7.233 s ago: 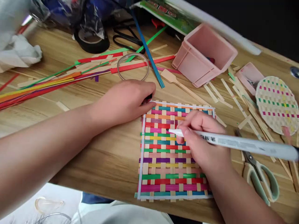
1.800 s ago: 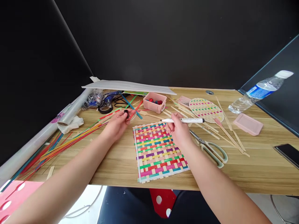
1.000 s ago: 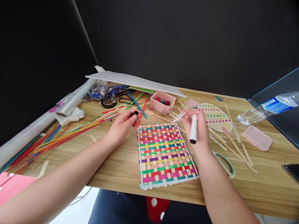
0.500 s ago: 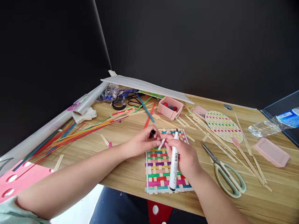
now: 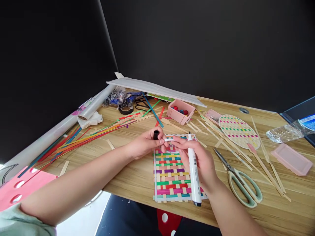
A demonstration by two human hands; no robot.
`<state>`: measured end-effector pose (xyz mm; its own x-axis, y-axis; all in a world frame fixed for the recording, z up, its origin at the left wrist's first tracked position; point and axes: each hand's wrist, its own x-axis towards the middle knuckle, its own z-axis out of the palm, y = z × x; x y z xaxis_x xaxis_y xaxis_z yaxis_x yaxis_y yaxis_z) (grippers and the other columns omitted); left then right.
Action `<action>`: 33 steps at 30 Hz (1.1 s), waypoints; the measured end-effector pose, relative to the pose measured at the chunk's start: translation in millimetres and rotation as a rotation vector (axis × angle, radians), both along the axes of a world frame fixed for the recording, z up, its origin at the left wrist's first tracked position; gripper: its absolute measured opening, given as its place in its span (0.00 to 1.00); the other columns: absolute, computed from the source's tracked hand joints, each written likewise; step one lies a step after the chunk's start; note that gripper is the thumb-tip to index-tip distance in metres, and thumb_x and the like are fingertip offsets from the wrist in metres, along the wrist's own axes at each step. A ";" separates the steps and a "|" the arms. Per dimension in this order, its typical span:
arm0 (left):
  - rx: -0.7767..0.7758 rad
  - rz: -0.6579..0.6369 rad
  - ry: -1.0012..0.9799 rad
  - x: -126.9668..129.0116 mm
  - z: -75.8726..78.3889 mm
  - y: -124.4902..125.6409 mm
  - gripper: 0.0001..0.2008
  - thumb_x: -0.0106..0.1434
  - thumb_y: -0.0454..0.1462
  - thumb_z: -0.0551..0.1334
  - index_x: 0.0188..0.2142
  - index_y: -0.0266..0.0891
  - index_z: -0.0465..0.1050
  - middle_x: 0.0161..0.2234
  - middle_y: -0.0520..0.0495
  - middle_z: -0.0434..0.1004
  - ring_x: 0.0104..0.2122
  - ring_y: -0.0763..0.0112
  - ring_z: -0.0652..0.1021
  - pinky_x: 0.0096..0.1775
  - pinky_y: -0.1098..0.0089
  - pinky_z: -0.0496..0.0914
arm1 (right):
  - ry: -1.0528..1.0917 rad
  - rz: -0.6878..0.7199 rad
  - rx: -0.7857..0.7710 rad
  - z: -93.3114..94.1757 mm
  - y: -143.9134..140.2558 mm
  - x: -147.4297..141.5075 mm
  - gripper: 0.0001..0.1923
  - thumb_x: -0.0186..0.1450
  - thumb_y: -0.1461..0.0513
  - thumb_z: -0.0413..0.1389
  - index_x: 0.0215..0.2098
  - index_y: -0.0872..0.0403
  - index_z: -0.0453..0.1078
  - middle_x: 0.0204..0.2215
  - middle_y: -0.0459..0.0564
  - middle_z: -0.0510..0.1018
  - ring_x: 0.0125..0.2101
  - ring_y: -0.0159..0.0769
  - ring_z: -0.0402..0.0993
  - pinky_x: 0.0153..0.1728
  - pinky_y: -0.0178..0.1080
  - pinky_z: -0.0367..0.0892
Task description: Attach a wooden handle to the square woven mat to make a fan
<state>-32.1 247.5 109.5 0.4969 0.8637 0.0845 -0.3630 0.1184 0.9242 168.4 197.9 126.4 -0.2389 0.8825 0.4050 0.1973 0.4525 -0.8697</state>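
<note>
My right hand [image 5: 203, 161] holds a white marker [image 5: 194, 177], uncapped and upright with its black tip pointing up. Between the fingers of my left hand [image 5: 145, 143] is a black marker cap [image 5: 156, 133]. A short thin white piece [image 5: 169, 140] spans the gap between both sets of fingertips; its exact kind is unclear. Beneath the hands lies a woven mat [image 5: 169, 181] of colourful and plain strips, edged with a white border. The hands and marker cover its upper and right parts.
Scissors [image 5: 240, 182] lie right of the mat, near a round woven piece [image 5: 238, 131], a pink lid [image 5: 291, 159] and a plastic bottle [image 5: 285, 132]. A pink box [image 5: 180, 113] stands behind. Coloured strips [image 5: 98, 133] spread across the left, beside a crumpled tissue [image 5: 90, 120].
The white piece has turned from steeply slanted to nearly level between my fingertips. My right hand and marker have shifted slightly right. The whole view has moved a little.
</note>
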 end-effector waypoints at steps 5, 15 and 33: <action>0.488 0.764 0.741 -26.2 1.8 20.5 0.09 0.60 0.38 0.63 0.34 0.40 0.63 0.39 0.43 0.73 0.45 0.57 0.74 0.48 0.58 0.65 | 0.222 -0.318 -0.036 5.9 10.7 15.6 0.02 0.67 0.59 0.55 0.38 0.47 0.65 0.43 0.51 0.80 0.35 0.41 0.81 0.32 0.41 0.73; 0.580 0.796 1.601 -33.2 -7.5 21.2 0.10 0.65 0.41 0.53 0.38 0.35 0.65 0.43 0.27 0.69 0.45 0.38 0.71 0.45 0.46 0.62 | 0.497 -0.140 -0.353 3.4 19.9 17.6 0.07 0.67 0.57 0.47 0.34 0.48 0.65 0.16 0.38 0.62 0.17 0.30 0.65 0.23 0.35 0.63; 0.747 -0.003 0.842 -5.6 -4.9 -5.1 0.12 0.69 0.38 0.51 0.49 0.40 0.65 0.41 0.42 0.74 0.38 0.64 0.74 0.42 0.66 0.67 | 0.502 0.013 -0.522 2.4 16.7 8.5 0.05 0.61 0.60 0.59 0.30 0.51 0.66 0.18 0.38 0.65 0.21 0.28 0.65 0.24 0.33 0.60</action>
<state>-37.8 242.4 104.7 0.6418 0.7356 0.2169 0.4095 -0.5678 0.7141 176.9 214.6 128.8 -0.1463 0.9892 -0.0046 -0.2847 -0.0465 -0.9575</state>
